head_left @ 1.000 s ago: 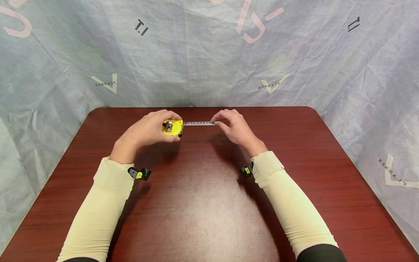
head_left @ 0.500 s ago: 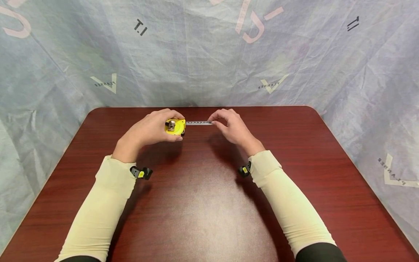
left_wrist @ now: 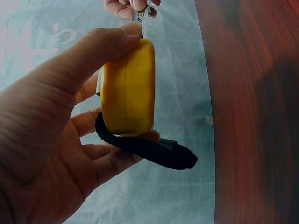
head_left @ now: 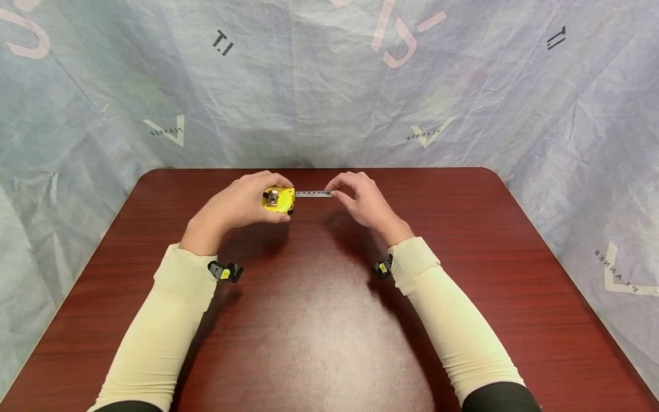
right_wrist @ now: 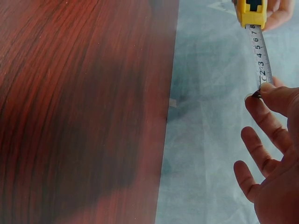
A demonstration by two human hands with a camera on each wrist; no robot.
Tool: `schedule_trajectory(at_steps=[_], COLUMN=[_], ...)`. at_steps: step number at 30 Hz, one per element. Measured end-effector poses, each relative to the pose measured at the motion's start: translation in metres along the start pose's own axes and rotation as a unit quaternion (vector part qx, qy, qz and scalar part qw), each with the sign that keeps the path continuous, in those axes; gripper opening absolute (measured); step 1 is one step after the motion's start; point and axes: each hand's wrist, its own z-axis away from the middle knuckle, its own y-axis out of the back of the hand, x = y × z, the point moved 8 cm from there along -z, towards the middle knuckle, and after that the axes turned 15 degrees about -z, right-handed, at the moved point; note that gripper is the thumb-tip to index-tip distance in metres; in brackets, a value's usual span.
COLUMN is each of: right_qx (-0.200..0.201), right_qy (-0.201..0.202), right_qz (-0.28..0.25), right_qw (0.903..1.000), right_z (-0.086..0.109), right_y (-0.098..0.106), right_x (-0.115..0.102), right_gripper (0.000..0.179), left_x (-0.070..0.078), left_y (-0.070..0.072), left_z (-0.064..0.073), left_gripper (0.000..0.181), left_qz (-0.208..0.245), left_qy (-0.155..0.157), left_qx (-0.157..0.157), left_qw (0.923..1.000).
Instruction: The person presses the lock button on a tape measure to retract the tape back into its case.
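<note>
A yellow tape measure (head_left: 280, 199) is held above the far part of the table by my left hand (head_left: 234, 201), thumb on one side and fingers on the other. Its black wrist strap (left_wrist: 154, 151) hangs at the case's lower end in the left wrist view. A short length of silver blade (head_left: 313, 194) stretches level out of the case toward the right. At the blade's end, my right hand (head_left: 368, 200) pinches the tip between thumb and index finger. In the right wrist view the blade (right_wrist: 259, 53) shows numbers up to about 8, and the other fingers are spread apart.
Under both hands lies a dark red wood-grain table (head_left: 319, 309) with rounded far corners. A grey-white cloth (head_left: 309, 86) with printed letters hangs behind it and along both sides. Each wrist wears a small black camera (head_left: 226, 272) on a strap.
Both hands have drawn closer together, the left moving right and the right slightly left. The exposed blade between them has become shorter.
</note>
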Motion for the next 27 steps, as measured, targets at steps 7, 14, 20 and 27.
schedule_trajectory(at_steps=[7, 14, 20, 27], right_qx=[0.003, 0.003, 0.0, -0.005], right_qy=[0.011, 0.012, 0.012, 0.011], right_qz=[-0.006, -0.005, -0.008, -0.015], right_qw=[0.9999, 0.9999, 0.9999, 0.9998], right_z=[-0.0012, -0.0018, -0.0037, -0.0052], right_y=[-0.0012, -0.0028, -0.005, -0.0074], right_x=[-0.0017, -0.0024, -0.0051, -0.007], right_gripper=[0.009, 0.009, 0.008, 0.009], left_x=[0.002, 0.0033, 0.0053, 0.0087], left_y=[-0.0001, -0.0002, 0.0002, 0.002], left_z=[0.0004, 0.0001, -0.0025, -0.0045], left_gripper=[0.061, 0.06, 0.06, 0.061], left_qz=[0.005, 0.006, 0.002, 0.006], left_qy=[0.001, 0.0, -0.004, -0.01], left_qx=[0.0, 0.003, 0.007, 0.013], left_qw=[1.0, 1.0, 1.0, 0.9998])
